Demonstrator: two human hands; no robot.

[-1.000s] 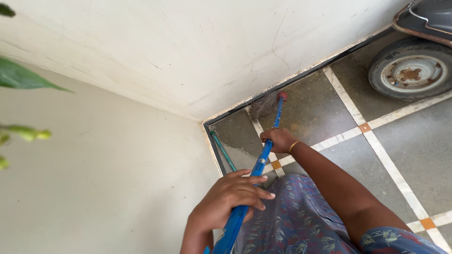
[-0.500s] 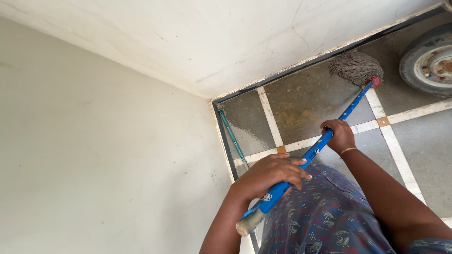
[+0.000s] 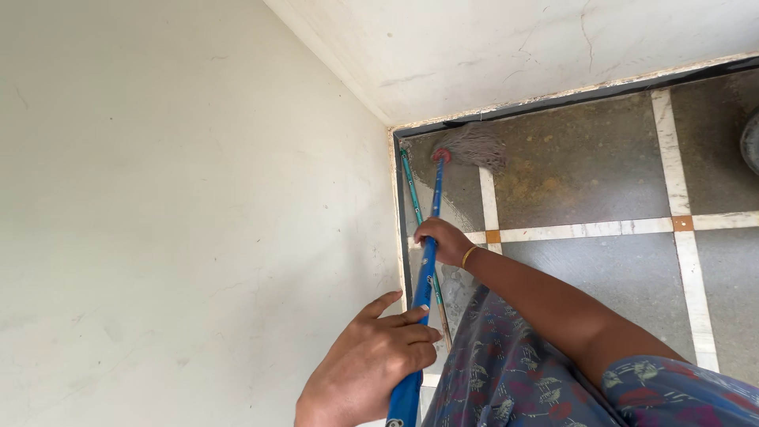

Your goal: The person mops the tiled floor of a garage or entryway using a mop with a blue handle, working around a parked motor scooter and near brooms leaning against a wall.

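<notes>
Head view: mop (image 3: pixel 470 145) in the floor (image 3: pixel 601 269) corner by the wall (image 3: pixel 182 182).
Left hand (image 3: pixel 370 365): wrapped round blue pole (image 3: pixel 427 269), low end.
Right hand (image 3: pixel 443 240): closed higher up.
Feel: probably light, stiff pole, floppy strings; best gripped in two spots.

A mop handle (image 3: pixel 427 269) runs from the near left hand (image 3: pixel 368 364) forward through the right hand (image 3: pixel 444 241) to the mop head (image 3: pixel 474 146), which lies on the tiled floor (image 3: pixel 601 174) in the corner where two walls (image 3: pixel 190 198) meet. A thin rod (image 3: pixel 411 186) lies along the left wall's base, just left of the handle.
</notes>
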